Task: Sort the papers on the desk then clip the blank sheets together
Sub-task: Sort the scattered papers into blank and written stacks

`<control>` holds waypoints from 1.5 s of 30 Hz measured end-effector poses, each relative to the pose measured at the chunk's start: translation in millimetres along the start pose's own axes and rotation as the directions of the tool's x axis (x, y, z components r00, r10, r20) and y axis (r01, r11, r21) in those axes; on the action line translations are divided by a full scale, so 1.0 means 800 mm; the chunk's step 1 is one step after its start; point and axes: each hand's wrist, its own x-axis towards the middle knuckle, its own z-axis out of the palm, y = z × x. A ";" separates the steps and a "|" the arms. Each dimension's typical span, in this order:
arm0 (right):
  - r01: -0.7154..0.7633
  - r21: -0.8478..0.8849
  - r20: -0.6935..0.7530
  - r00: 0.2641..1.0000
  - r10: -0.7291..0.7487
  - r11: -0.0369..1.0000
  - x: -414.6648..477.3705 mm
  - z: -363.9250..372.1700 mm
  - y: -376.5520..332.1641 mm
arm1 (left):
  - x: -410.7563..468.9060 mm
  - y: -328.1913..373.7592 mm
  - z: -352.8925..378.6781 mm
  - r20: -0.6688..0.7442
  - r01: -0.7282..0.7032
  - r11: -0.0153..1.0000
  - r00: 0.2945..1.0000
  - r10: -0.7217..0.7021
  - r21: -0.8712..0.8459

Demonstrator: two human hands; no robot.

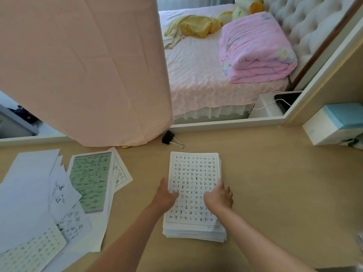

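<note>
The pale wooden desk (275, 183) is carrying a squared stack of written sheets (194, 173) at its middle, lying flat with its short edge toward the near side. A black binder clip (168, 138) is lying just beyond the stack, apart from it. At the left, loose papers (59, 203) are lying fanned and overlapping, a green-gridded sheet (90, 181) on top and a blank sheet (25, 183) further left. A white and teal box (332, 124) is sitting at the far right.
</note>
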 end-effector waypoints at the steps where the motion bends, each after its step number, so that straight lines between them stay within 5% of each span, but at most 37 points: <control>1: 0.064 -0.067 -0.060 0.996 -0.068 0.996 -0.001 0.000 -0.009 | -0.001 0.002 -0.007 -0.023 0.001 1.000 1.000 0.000 0.028; 3: 0.206 -0.086 -0.092 0.973 -0.214 0.975 -0.003 0.005 -0.033 | 0.001 0.000 -0.028 -0.101 0.008 0.999 0.995 -0.003 0.046; 7: 0.267 0.198 0.217 0.927 -0.308 0.943 -0.021 0.030 -0.094 | 0.004 -0.017 -0.087 -0.211 -0.064 0.995 0.974 0.079 0.078; 11: 0.294 0.154 0.401 0.854 -0.332 0.943 -0.048 0.092 -0.160 | 0.004 -0.055 -0.162 -0.279 -0.125 0.988 0.949 0.146 0.092; 19: 0.292 0.086 0.417 0.858 -0.301 0.952 -0.144 0.259 -0.285 | -0.019 -0.224 -0.359 -0.324 -0.084 0.991 0.939 0.113 0.102; 26: 0.336 0.084 0.385 0.858 -0.341 0.938 -0.202 0.388 -0.382 | -0.054 -0.381 -0.523 -0.502 0.166 0.894 0.862 0.073 0.416; 32: 0.416 0.041 0.371 0.838 -0.401 0.908 -0.231 0.475 -0.445 | -0.066 -0.475 -0.575 -0.558 0.462 0.874 0.770 -0.309 0.153; 39: 0.048 0.153 0.254 0.963 -0.087 0.987 -0.249 0.547 -0.483 | -0.075 -0.488 -0.548 -0.526 0.262 0.929 0.845 -0.091 0.260; 45: 0.164 0.090 0.240 0.954 -0.182 0.982 -0.238 0.536 -0.477 | -0.080 -0.490 -0.558 -0.499 0.151 0.962 0.866 -0.018 0.228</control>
